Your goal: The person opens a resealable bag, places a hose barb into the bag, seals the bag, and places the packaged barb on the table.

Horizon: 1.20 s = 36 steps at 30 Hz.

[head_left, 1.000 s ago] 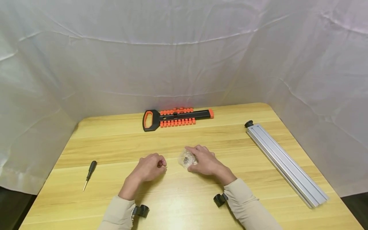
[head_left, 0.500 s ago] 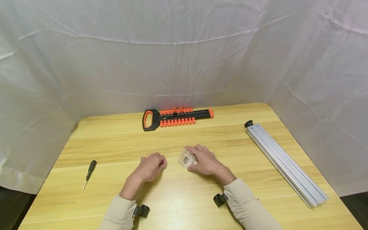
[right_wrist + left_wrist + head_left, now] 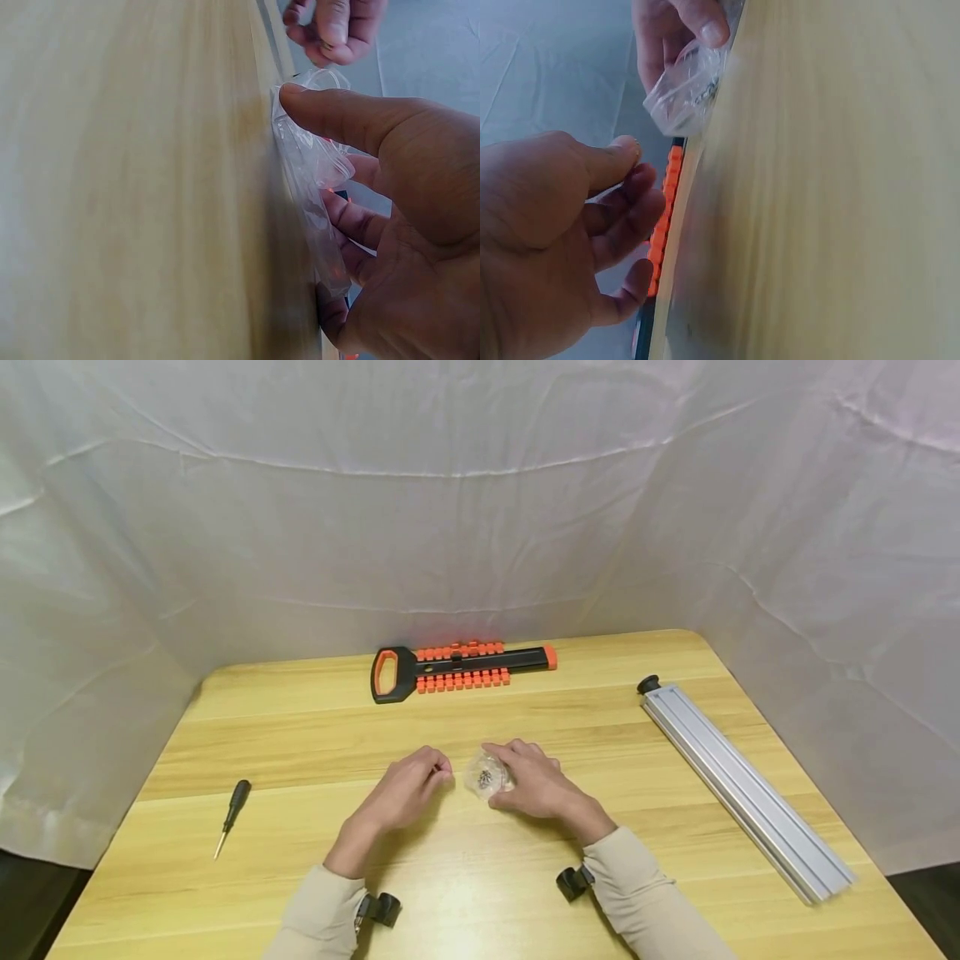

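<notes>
My right hand [image 3: 536, 783] grips a clear plastic bag [image 3: 474, 774] from its right side, thumb and fingers spread around it, low over the wooden table. Several small dark metal pieces [image 3: 485, 777] lie bunched in the bag; their kind is too small to make out. Just left of the bag, my left hand [image 3: 405, 789] pinches a tiny brass-coloured piece [image 3: 637, 151] between thumb and index finger. Most of that piece is hidden by the fingertips. In the left wrist view the other fingers curl loosely below the pinch, and the bag's open end faces this hand.
A black-handled screwdriver [image 3: 235, 810] lies on the table [image 3: 465, 885] at the left. Near the back edge is a black and orange handled tool holder [image 3: 480, 664]. A long silver aluminium rail [image 3: 742, 785] with a black knob lies at the right. Pale curtains [image 3: 450, 527] surround the table.
My left hand has moved right and slightly away from me, nearer to the bag, still pinching the tiny piece. My right hand and the bag have stayed in place.
</notes>
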Available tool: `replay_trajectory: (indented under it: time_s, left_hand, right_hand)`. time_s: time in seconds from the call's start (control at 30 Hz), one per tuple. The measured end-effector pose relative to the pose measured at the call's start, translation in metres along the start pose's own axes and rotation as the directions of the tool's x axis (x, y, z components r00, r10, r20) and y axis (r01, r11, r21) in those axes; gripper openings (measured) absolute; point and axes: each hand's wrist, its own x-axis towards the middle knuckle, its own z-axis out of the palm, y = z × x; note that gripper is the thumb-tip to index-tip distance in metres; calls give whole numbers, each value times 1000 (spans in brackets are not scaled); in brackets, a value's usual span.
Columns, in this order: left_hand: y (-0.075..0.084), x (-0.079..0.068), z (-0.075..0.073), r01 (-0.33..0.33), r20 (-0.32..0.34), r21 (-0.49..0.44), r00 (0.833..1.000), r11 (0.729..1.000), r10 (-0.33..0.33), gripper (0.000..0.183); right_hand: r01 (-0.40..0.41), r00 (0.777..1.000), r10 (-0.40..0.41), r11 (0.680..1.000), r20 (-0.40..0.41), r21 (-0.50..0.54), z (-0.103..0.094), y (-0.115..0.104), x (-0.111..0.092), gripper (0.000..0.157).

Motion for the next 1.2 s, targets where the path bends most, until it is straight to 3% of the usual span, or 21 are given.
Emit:
replay_trajectory:
  time_s: [0.27, 0.73, 0.97, 1.2]
  left_hand:
    - [15, 12, 7, -70, -39, 12, 997, 997, 71, 9]
    - [27, 24, 15, -12, -1, 45, 1000, 999, 12, 13]
    - [25, 20, 13, 29, -10, -23, 1000, 999, -30, 12]
    - [27, 16, 9, 1, 19, 15, 1000, 1000, -1, 13]
  right_hand:
    - [16, 1000, -16, 1000, 0, -11, 0, 1, 0, 84]
    - [14, 1000, -14, 1000, -5, -15, 0, -1, 0, 84]
    - [16, 1000, -16, 1000, -1, -10, -3, -2, -2, 89]
    - [28, 1000, -28, 999, -9, 39, -6, -1, -4, 91]
